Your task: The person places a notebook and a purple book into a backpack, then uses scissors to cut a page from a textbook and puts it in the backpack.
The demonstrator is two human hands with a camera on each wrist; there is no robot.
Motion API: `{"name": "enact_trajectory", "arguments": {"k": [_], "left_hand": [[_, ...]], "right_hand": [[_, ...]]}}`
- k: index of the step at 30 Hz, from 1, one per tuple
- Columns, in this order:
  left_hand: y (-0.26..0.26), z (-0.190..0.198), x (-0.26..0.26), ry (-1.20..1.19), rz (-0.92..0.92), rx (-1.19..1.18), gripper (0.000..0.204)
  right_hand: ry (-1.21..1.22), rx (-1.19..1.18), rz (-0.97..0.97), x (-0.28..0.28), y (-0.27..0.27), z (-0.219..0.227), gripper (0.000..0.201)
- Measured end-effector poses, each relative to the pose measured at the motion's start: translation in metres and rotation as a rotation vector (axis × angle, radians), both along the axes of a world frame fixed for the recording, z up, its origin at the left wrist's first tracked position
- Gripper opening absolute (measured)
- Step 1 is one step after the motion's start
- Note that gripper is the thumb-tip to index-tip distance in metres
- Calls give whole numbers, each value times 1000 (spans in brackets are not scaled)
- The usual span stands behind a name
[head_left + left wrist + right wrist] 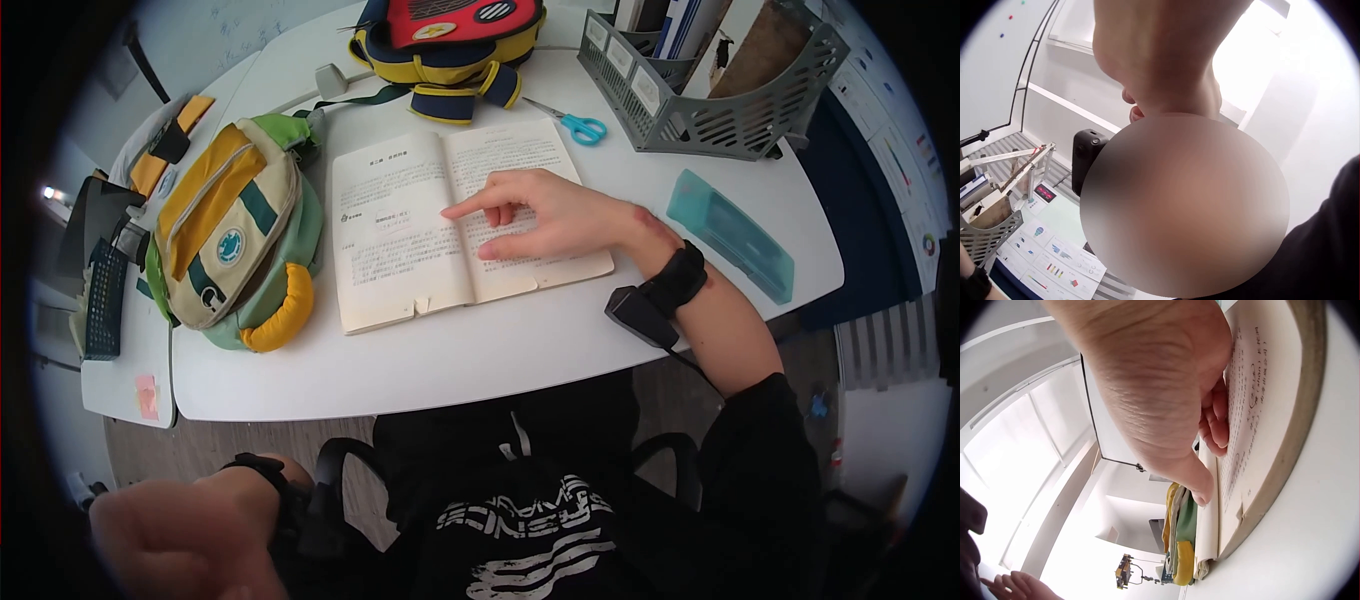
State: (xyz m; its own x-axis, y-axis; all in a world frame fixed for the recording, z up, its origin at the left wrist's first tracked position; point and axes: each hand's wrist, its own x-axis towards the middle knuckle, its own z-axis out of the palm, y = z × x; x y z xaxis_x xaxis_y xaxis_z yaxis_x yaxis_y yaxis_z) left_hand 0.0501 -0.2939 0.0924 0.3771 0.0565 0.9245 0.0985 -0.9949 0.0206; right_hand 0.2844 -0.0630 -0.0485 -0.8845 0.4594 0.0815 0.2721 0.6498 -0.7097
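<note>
An open book (pixel 395 280) with printed pages lies on the white desk. My right hand (pixel 545 215) is over its right page, palm down, holding nothing. The index finger stretches left, its tip at the inner edge of the left page; the thumb is extended and the other fingers bend under. In the right wrist view the right hand (pixel 1154 387) is close over the page. My left hand (pixel 180 540) is raised, large and blurred at the lower left. In the right wrist view the left hand (pixel 1022 586) shows loosely bent fingers close to a dark head-worn camera (pixel 972 512).
Left of the book stands a green, cream and yellow backpack (pixel 235 225). Behind it is a red and navy bag (pixel 450 60). Blue-handled scissors (pixel 583 128), a teal pencil case (pixel 735 238) and a grey file holder (pixel 715 125) are to the right.
</note>
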Motion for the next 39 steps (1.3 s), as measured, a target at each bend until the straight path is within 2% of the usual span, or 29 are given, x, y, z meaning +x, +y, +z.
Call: {"name": "enact_trajectory", "arguments": {"k": [2,3,4,5,6,10,14,16,24,25,28,32,34,36,37,38,39], "left_hand": [[3,-5,-3,30,32,-147,38],[0,-5,-1,98,52,-332,34],[4,6,-5,298,20,-549,38],[21,-9,2,312,-57,-329,39],[20,-9,4,317,-30,-333,39],[12,-7,11,260,-25,-486,28],[11,-7,15,174,-149,-594,19],[11,-7,16,126,-229,-649,18],[12,-8,18,-43,-567,-879,30],[17,-14,7,115,-472,-604,33],[8,-16,10,126,-481,-617,34],[-31,-24,-12,118,-521,-632,34],[-65,-28,-71,119,-554,-623,35],[-84,-32,-116,131,-552,-620,35],[-39,-25,-80,142,-535,-624,35],[4,-20,-1,154,-511,-626,35],[-2,-20,34,167,-484,-628,35]], "right_hand": [[9,-5,1,1,0,-2,49],[7,7,-14,2,1,-3,48],[6,19,-20,0,1,-4,47],[14,20,-2,2,1,-3,47],[-13,41,-42,9,-1,-1,47],[-26,50,-44,-5,-5,4,47],[-17,75,-32,-5,-5,5,47],[-25,6,-33,-5,-6,6,50],[-18,35,-32,-5,-6,6,47],[-7,17,-30,-4,-6,6,46],[2,36,-29,-3,-5,4,46],[-20,27,-79,-2,-3,-2,46],[23,45,0,-2,0,-4,48],[6,49,-24,-1,1,-4,47],[5,54,-17,-2,0,-5,47],[11,50,-16,-2,0,-5,47],[5,41,-28,-2,0,-5,47]]}}
